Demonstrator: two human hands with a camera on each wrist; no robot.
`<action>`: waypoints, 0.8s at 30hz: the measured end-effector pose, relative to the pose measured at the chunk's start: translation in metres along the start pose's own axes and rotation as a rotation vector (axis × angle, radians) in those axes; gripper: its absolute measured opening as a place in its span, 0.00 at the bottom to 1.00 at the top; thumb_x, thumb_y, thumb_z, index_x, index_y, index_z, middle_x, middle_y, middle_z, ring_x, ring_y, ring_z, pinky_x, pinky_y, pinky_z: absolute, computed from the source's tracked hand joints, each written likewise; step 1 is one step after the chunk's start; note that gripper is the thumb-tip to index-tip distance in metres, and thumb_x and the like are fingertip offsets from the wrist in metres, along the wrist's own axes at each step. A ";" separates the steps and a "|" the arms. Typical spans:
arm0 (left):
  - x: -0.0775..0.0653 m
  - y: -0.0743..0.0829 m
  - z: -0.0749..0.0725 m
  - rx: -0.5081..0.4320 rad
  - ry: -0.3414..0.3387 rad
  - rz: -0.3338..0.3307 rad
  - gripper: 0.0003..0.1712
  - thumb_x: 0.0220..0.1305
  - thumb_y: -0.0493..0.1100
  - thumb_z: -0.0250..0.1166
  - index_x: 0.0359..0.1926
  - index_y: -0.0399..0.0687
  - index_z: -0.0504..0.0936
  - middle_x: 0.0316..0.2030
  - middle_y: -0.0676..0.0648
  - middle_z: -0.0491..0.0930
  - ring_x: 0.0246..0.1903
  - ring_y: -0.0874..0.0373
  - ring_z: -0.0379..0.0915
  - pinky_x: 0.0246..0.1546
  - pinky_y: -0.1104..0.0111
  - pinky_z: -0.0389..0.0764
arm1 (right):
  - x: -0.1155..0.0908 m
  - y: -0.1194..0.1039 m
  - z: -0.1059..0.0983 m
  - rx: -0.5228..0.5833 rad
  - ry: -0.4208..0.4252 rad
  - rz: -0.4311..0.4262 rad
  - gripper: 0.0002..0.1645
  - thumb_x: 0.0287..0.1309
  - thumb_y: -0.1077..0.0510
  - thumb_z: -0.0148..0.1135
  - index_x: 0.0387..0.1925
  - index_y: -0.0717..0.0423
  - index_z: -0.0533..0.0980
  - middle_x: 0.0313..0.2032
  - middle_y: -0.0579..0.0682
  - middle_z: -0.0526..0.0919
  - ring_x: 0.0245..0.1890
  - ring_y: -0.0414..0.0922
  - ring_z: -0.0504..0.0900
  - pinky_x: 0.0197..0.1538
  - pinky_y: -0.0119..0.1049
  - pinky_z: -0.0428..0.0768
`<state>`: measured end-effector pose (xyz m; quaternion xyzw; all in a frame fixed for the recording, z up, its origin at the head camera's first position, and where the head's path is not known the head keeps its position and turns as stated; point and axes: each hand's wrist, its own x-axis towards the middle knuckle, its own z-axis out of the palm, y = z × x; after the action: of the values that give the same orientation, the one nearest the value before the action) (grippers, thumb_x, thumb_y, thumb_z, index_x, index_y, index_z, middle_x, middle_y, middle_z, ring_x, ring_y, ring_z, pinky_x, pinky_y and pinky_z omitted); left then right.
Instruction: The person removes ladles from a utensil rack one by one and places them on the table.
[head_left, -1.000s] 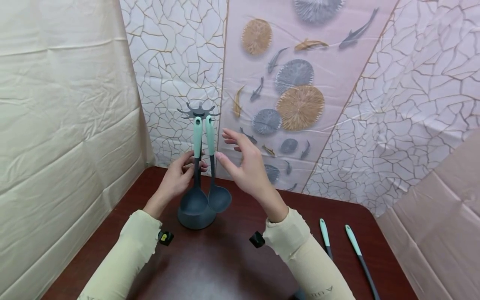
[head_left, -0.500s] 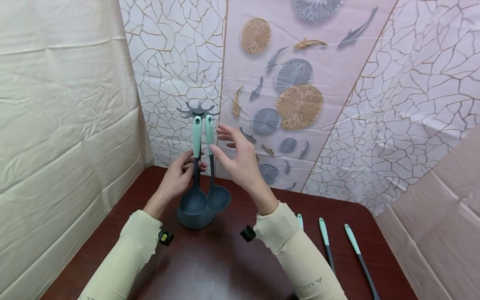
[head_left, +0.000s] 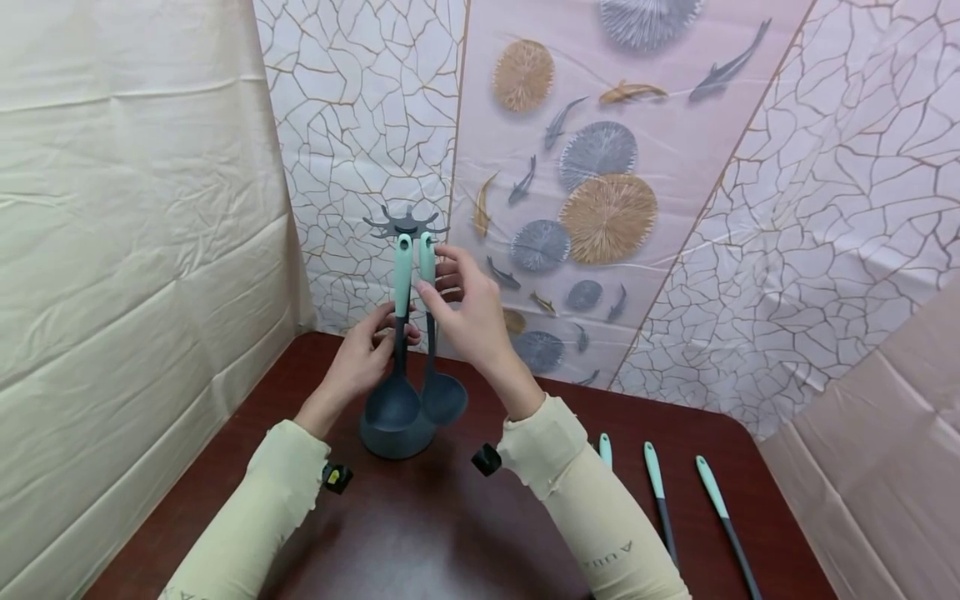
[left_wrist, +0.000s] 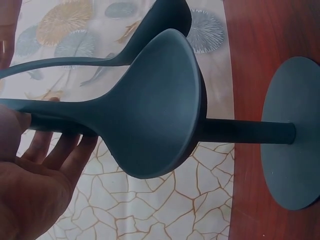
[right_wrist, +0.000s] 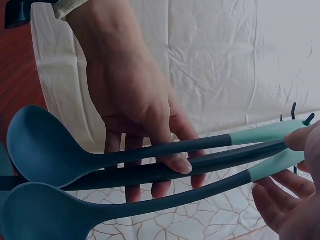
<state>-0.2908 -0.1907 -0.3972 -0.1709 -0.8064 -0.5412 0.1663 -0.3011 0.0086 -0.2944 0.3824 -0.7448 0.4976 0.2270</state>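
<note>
A dark utensil stand [head_left: 397,443] with a round base and a crown of hooks [head_left: 406,223] stands upright on the table. Two ladles with mint handles hang at its front: a left ladle [head_left: 393,404] and a right ladle [head_left: 446,400]. My left hand [head_left: 358,363] grips the stand's pole [right_wrist: 220,161] behind the left ladle, thumb in front and fingers behind. At the right ladle's mint handle [right_wrist: 277,166], my right hand [head_left: 477,321] pinches with the thumb in front and the fingers at the far side. Part of the pole is hidden by the ladles.
On the table's right side lie several mint-handled utensils, among them a middle one [head_left: 654,471] and an outer one [head_left: 712,487]; my right sleeve covers parts of them. Patterned cloth [head_left: 360,125] hangs behind the table [head_left: 420,533], and plain cloth lines both sides.
My right hand has moved left to the right ladle's handle, and its thumb and fingers have closed in on it. The left hand keeps its hold on the pole.
</note>
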 end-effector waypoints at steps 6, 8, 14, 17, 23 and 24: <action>-0.002 0.001 0.001 -0.012 0.011 -0.006 0.21 0.85 0.43 0.53 0.73 0.55 0.73 0.50 0.45 0.86 0.49 0.45 0.87 0.48 0.54 0.83 | 0.004 0.001 0.001 -0.049 -0.013 0.017 0.27 0.72 0.55 0.68 0.68 0.55 0.73 0.43 0.54 0.87 0.40 0.46 0.88 0.42 0.40 0.87; -0.001 0.001 0.001 -0.020 0.007 -0.004 0.21 0.85 0.43 0.53 0.73 0.55 0.73 0.50 0.45 0.85 0.50 0.42 0.87 0.49 0.54 0.83 | 0.005 0.002 0.001 -0.066 -0.024 0.016 0.26 0.73 0.55 0.67 0.68 0.55 0.73 0.42 0.53 0.87 0.40 0.46 0.88 0.40 0.40 0.86; -0.003 0.003 0.002 0.027 0.008 -0.028 0.22 0.85 0.41 0.52 0.74 0.57 0.72 0.50 0.45 0.86 0.47 0.46 0.87 0.41 0.56 0.81 | 0.006 0.001 -0.002 -0.090 -0.080 0.009 0.23 0.75 0.56 0.64 0.66 0.55 0.72 0.41 0.52 0.85 0.40 0.46 0.88 0.40 0.41 0.85; -0.004 0.004 0.001 0.047 0.007 -0.061 0.24 0.84 0.40 0.51 0.75 0.57 0.71 0.51 0.44 0.86 0.41 0.46 0.85 0.39 0.55 0.79 | 0.006 0.001 -0.002 -0.108 -0.103 0.010 0.23 0.76 0.56 0.63 0.66 0.56 0.71 0.40 0.52 0.84 0.41 0.47 0.88 0.40 0.41 0.85; -0.004 0.004 0.002 0.050 0.006 -0.080 0.25 0.84 0.39 0.51 0.76 0.57 0.69 0.53 0.44 0.86 0.32 0.47 0.80 0.38 0.55 0.78 | 0.006 -0.001 -0.001 -0.136 -0.116 -0.003 0.24 0.76 0.57 0.63 0.67 0.58 0.69 0.40 0.53 0.84 0.41 0.48 0.88 0.43 0.46 0.86; -0.003 0.005 0.002 0.049 0.006 -0.079 0.25 0.84 0.39 0.51 0.76 0.57 0.69 0.53 0.44 0.86 0.32 0.47 0.79 0.37 0.55 0.78 | 0.006 -0.001 -0.001 -0.138 -0.118 -0.003 0.24 0.76 0.57 0.62 0.67 0.58 0.69 0.40 0.53 0.84 0.41 0.48 0.88 0.43 0.47 0.86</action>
<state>-0.2858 -0.1876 -0.3957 -0.1333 -0.8248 -0.5281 0.1515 -0.3040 0.0077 -0.2892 0.3957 -0.7888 0.4212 0.2093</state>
